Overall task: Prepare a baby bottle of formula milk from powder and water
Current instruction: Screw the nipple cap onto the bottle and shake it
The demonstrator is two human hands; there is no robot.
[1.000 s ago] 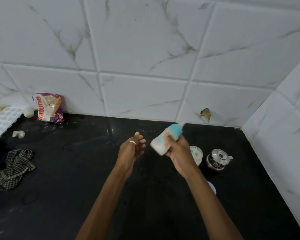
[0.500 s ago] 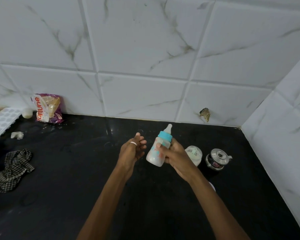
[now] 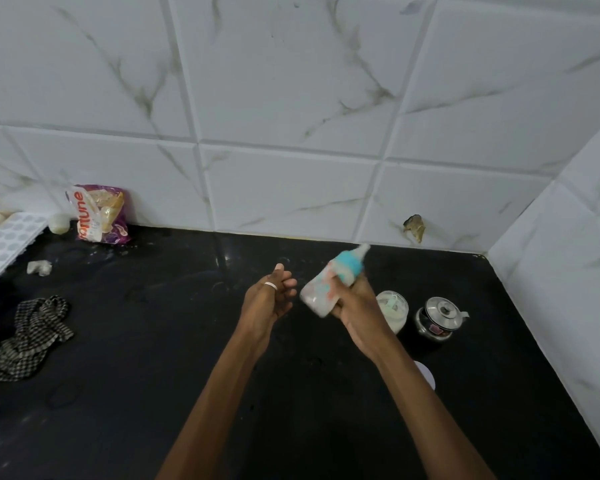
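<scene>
At the far left a white tray [image 3: 7, 242] lies on the black worktop [image 3: 153, 375], with a checked cloth [image 3: 32, 337] nearer and a packet [image 3: 99, 214] against the wall tiles. The left hand [image 3: 265, 303] hovers mid-worktop, fingers loosely bent, holding nothing. Just beside it the bottle [image 3: 329, 285], blurred and holding white liquid, tilts with its teat up and to the right, above the worktop. The right hand [image 3: 357, 306] grips it, fingers wrapped round its body. Right of that stand a white tub [image 3: 394, 308] and a lidded steel pot [image 3: 439, 318].

Bare forearms [image 3: 219, 393] — a white ring [image 3: 270, 286] on the left hand [image 3: 265, 303].
</scene>
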